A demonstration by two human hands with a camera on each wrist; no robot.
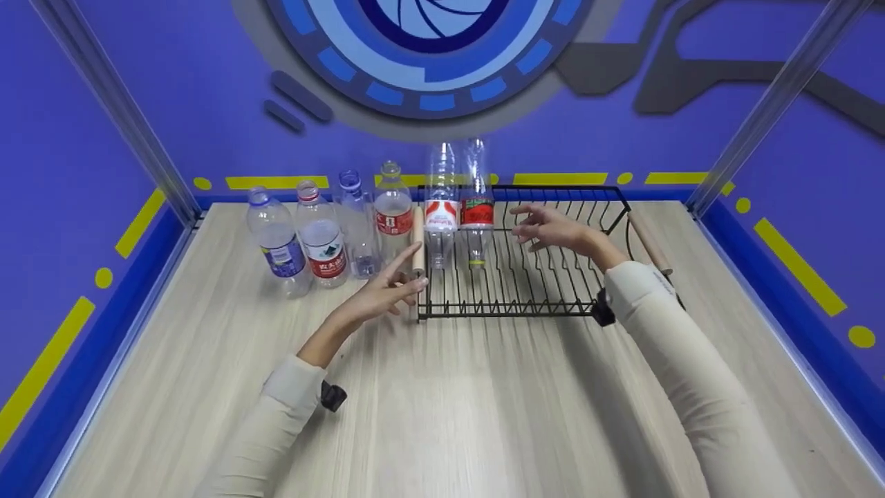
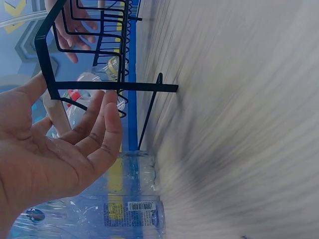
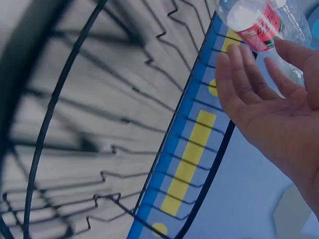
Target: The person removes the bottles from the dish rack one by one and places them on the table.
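Note:
A black wire rack [image 1: 508,311] with wooden handles stands on the table. Two clear empty plastic bottles lean in its left end, one with a red-and-white label [image 1: 441,214] and one with a red-and-green label [image 1: 478,212], its yellow-ringed neck pointing down. My left hand [image 1: 379,296] is at the rack's near left corner beside the wooden handle [image 1: 418,238], fingers loosely extended and right at the frame [image 2: 87,85]. Above the wires, to the right of the red-and-green-labelled bottle [image 3: 260,31], my right hand [image 1: 553,229] has its fingers spread and holds nothing.
Left of the rack stand several uncapped plastic bottles: one with a purple label [image 1: 283,258], one with a red-and-white label [image 1: 325,256], a plain clear one [image 1: 361,242] and one with a red label [image 1: 394,223]. Blue panels [image 1: 207,104] close off the back and sides.

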